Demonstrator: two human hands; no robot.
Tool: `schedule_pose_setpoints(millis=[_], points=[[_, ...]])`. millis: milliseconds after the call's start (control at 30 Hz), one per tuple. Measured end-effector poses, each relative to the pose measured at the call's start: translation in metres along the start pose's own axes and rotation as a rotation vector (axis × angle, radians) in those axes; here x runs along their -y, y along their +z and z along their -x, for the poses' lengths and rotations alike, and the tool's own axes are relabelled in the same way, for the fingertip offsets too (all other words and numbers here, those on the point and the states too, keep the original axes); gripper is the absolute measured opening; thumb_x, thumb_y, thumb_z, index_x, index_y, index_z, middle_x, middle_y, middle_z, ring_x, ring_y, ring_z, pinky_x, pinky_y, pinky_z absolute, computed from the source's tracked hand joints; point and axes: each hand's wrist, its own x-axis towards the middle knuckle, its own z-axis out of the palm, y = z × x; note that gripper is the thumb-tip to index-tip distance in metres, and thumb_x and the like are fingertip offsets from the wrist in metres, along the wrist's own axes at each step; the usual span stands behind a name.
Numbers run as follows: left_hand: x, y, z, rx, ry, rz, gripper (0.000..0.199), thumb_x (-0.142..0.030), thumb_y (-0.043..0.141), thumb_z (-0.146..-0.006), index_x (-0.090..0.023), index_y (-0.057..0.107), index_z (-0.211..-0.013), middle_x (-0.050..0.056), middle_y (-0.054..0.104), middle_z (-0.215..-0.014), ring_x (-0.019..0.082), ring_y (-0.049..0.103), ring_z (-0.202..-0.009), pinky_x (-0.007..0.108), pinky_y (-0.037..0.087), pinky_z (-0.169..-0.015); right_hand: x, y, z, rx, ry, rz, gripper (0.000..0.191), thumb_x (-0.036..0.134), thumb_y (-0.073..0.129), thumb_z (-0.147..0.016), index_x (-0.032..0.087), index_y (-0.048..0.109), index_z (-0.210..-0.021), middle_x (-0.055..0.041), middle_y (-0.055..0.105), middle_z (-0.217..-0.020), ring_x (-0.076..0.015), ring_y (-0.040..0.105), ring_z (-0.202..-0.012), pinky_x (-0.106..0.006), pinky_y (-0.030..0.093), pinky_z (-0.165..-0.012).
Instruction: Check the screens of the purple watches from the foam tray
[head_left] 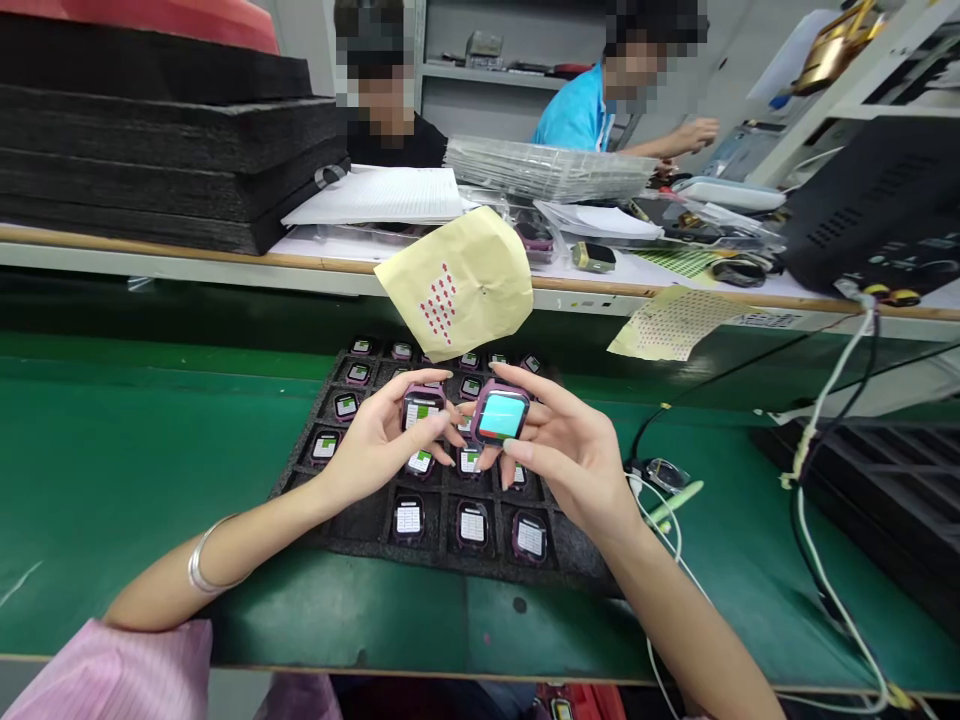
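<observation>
My left hand (pixel 379 440) holds a small purple watch body (pixel 421 408) with a lit white and green screen. My right hand (pixel 566 445) grips a second purple watch body (pixel 500 415) whose screen glows teal with a red strip at the bottom. Both hands hover close together above a black foam tray (pixel 360 520) on the green belt. Several more purple watch bodies (pixel 472 524) with lit screens sit in the tray's pockets. A silver bangle is on my left wrist.
A yellow sticker sheet (pixel 457 280) hangs off the raised shelf edge, another sheet (pixel 675 322) to its right. White cables (pixel 825 400) and a green pen (pixel 675 503) lie right of the tray. Black foam stacks (pixel 150 140) sit at back left. Two people sit behind the shelf.
</observation>
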Motion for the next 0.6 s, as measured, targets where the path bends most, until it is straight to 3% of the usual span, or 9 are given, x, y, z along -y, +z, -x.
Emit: schedule_pose_setpoints(millis=[133,367,500,600], points=[[0.002,0.002,0.003,0.01,0.012,0.033,0.064,-0.017,0.077,-0.074,-0.02,0.046,-0.13,0.007,0.061,-0.111,0.019,0.068,-0.091,0.032,0.061,-0.079,0.004,0.006,0.003,-0.035,-0.036,0.041,0.05,0.009,0.069,-0.084,0.022,0.056,-0.13,-0.0057,0.071,-0.096,-0.0188,0.071,-0.069,-0.024,0.056,-0.05],[0.005,0.001,0.009,0.038,-0.024,0.021,0.067,-0.018,0.072,-0.079,-0.021,0.037,-0.137,0.006,0.062,-0.103,0.018,0.067,-0.089,0.031,0.06,-0.077,0.007,0.009,0.013,0.005,-0.017,0.082,0.059,0.009,0.073,-0.081,0.026,0.051,-0.134,-0.0075,0.069,-0.109,-0.0199,0.073,-0.075,-0.024,0.06,-0.053],[0.013,-0.009,0.019,0.118,-0.051,0.0,0.077,-0.018,0.072,-0.078,-0.028,0.03,-0.141,0.005,0.058,-0.106,0.019,0.067,-0.09,0.036,0.059,-0.081,0.0,-0.01,0.032,0.007,0.073,0.223,0.057,0.017,0.071,-0.085,0.027,0.048,-0.136,-0.0078,0.068,-0.109,-0.0219,0.073,-0.078,-0.029,0.061,-0.056],[0.021,-0.025,0.032,0.171,-0.116,-0.111,0.072,-0.022,0.064,-0.085,-0.029,0.023,-0.143,0.005,0.057,-0.105,0.021,0.067,-0.093,0.039,0.059,-0.081,-0.011,-0.039,0.054,0.003,0.168,0.56,0.052,0.028,0.075,-0.083,0.024,0.054,-0.13,-0.0084,0.068,-0.106,-0.0225,0.071,-0.074,-0.037,0.062,-0.068]])
